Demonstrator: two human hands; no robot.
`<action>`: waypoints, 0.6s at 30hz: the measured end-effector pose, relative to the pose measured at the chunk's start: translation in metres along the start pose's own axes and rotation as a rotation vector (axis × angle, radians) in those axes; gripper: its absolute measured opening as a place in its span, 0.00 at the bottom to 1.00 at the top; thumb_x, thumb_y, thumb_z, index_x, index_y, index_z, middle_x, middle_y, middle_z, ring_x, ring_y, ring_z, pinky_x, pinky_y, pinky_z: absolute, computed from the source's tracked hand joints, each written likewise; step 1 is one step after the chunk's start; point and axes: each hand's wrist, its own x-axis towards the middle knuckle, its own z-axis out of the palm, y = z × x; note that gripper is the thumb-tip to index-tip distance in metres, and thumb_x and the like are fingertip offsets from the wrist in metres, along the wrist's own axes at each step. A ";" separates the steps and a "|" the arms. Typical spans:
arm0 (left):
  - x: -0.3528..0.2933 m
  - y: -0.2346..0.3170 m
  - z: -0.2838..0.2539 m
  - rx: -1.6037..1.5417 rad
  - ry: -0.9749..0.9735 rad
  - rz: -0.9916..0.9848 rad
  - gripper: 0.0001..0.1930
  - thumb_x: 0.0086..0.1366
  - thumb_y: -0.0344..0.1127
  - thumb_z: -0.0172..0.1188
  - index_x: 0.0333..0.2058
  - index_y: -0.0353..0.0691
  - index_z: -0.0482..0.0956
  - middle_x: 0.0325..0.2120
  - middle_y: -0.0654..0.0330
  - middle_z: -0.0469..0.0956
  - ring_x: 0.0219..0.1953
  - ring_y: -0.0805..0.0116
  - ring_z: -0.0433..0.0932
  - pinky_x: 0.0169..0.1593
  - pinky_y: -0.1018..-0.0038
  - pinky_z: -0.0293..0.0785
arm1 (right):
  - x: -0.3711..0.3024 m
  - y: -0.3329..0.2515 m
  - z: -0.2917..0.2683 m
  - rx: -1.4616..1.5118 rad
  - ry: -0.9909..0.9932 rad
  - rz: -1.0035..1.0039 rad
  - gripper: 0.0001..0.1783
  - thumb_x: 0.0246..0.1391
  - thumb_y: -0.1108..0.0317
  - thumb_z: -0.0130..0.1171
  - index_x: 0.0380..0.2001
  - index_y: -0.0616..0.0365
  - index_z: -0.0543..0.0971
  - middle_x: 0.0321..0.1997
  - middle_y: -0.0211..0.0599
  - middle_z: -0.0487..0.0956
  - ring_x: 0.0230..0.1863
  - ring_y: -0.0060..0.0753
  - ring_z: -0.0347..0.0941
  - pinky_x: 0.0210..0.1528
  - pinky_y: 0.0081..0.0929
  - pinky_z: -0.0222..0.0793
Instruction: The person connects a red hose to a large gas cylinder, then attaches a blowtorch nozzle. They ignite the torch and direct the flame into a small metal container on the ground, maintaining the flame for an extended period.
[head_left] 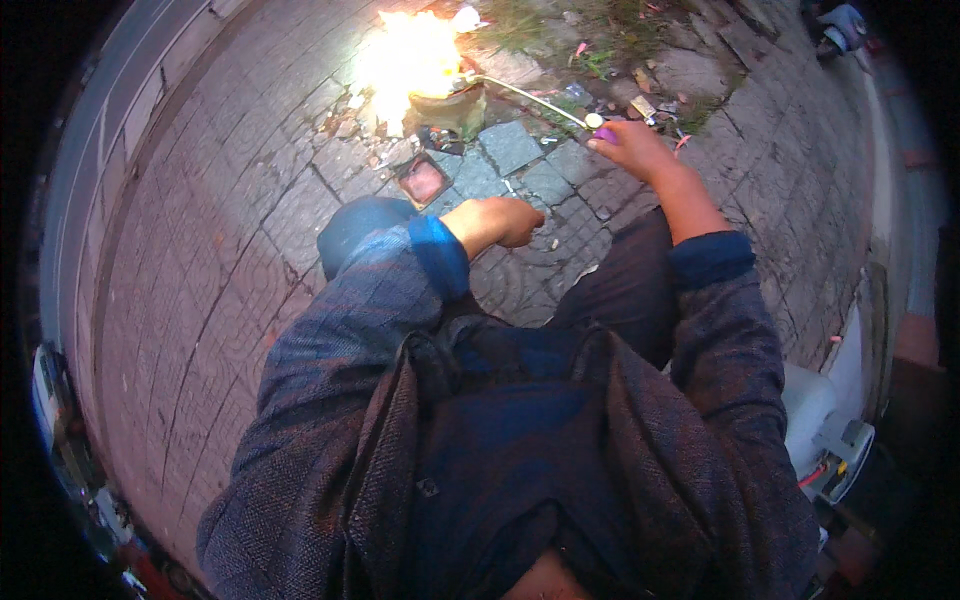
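My right hand (628,148) is closed round the purple handle of a thin, pale rod (535,98). A small round whitish piece (593,121) sits where the rod meets the handle. The rod's far end reaches the edge of a bright fire (405,58), whose glare hides the tip. Below the flames stands a dull greenish-brown container or block (450,110); its kind is unclear. My left hand (502,221) hangs past my left knee with curled fingers, apart from the rod. Its palm side is hidden, so I cannot see whether anything is in it.
Patterned paving (230,235) surrounds me. Grey loose-looking tiles (509,147), a reddish square piece (422,181) and scattered litter (643,106) lie near the fire. Weeds (600,62) grow behind it. A kerb and road (75,190) run along the left; a whitish object (808,415) stands at my right.
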 end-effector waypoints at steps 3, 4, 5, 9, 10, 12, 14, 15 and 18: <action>0.005 -0.009 0.005 0.025 -0.143 -0.005 0.25 0.61 0.36 0.60 0.59 0.44 0.74 0.43 0.43 0.82 0.46 0.43 0.80 0.51 0.52 0.76 | 0.006 -0.002 0.013 -0.069 -0.071 0.096 0.23 0.54 0.46 0.63 0.40 0.54 0.86 0.38 0.49 0.85 0.41 0.53 0.83 0.44 0.50 0.76; 0.000 -0.014 0.010 0.031 -0.051 0.134 0.27 0.60 0.36 0.60 0.60 0.44 0.73 0.44 0.43 0.82 0.48 0.43 0.81 0.52 0.51 0.76 | 0.009 -0.003 0.017 -0.126 -0.109 0.143 0.24 0.53 0.43 0.62 0.40 0.51 0.86 0.39 0.49 0.85 0.44 0.53 0.83 0.46 0.49 0.76; -0.003 -0.018 0.011 0.033 -0.049 0.165 0.28 0.61 0.36 0.60 0.62 0.44 0.72 0.46 0.42 0.82 0.50 0.42 0.80 0.53 0.51 0.75 | 0.008 -0.006 0.023 -0.137 -0.065 0.132 0.24 0.53 0.42 0.62 0.41 0.49 0.86 0.41 0.50 0.85 0.47 0.54 0.82 0.49 0.48 0.76; -0.029 -0.021 0.018 0.032 -0.022 0.071 0.28 0.63 0.41 0.61 0.63 0.46 0.72 0.47 0.41 0.81 0.51 0.40 0.80 0.53 0.51 0.76 | 0.005 -0.027 0.028 0.011 -0.080 0.048 0.26 0.53 0.41 0.66 0.43 0.52 0.84 0.42 0.49 0.85 0.47 0.57 0.81 0.51 0.49 0.76; -0.033 -0.021 0.018 0.043 -0.003 0.081 0.28 0.64 0.42 0.61 0.63 0.47 0.72 0.47 0.40 0.82 0.50 0.40 0.80 0.53 0.51 0.76 | 0.002 -0.030 0.027 0.034 -0.075 0.052 0.26 0.53 0.42 0.67 0.42 0.52 0.84 0.42 0.48 0.85 0.46 0.57 0.81 0.50 0.50 0.76; -0.035 -0.019 0.019 0.034 -0.022 0.065 0.28 0.65 0.43 0.61 0.63 0.48 0.72 0.48 0.41 0.81 0.51 0.41 0.80 0.54 0.52 0.76 | -0.003 -0.035 0.024 0.028 -0.102 0.128 0.24 0.54 0.43 0.66 0.42 0.53 0.84 0.41 0.48 0.85 0.46 0.56 0.81 0.48 0.51 0.76; -0.034 -0.018 0.018 0.084 -0.025 0.088 0.24 0.64 0.39 0.57 0.60 0.44 0.74 0.49 0.43 0.81 0.53 0.42 0.79 0.55 0.53 0.76 | -0.006 -0.038 0.021 0.005 -0.072 0.080 0.23 0.55 0.45 0.65 0.42 0.53 0.84 0.41 0.48 0.85 0.47 0.55 0.81 0.48 0.51 0.76; -0.033 -0.018 0.018 0.044 -0.026 0.086 0.25 0.64 0.39 0.58 0.61 0.44 0.74 0.50 0.44 0.81 0.54 0.43 0.79 0.56 0.54 0.76 | -0.007 -0.038 0.019 0.022 -0.071 0.086 0.23 0.55 0.45 0.65 0.42 0.53 0.84 0.41 0.48 0.85 0.47 0.55 0.81 0.48 0.50 0.76; -0.030 -0.020 0.018 0.062 -0.019 0.097 0.26 0.65 0.40 0.59 0.61 0.46 0.74 0.52 0.45 0.80 0.55 0.44 0.78 0.58 0.55 0.75 | -0.009 -0.037 0.015 0.017 -0.075 0.132 0.23 0.55 0.45 0.64 0.43 0.52 0.84 0.42 0.49 0.85 0.47 0.55 0.81 0.49 0.49 0.76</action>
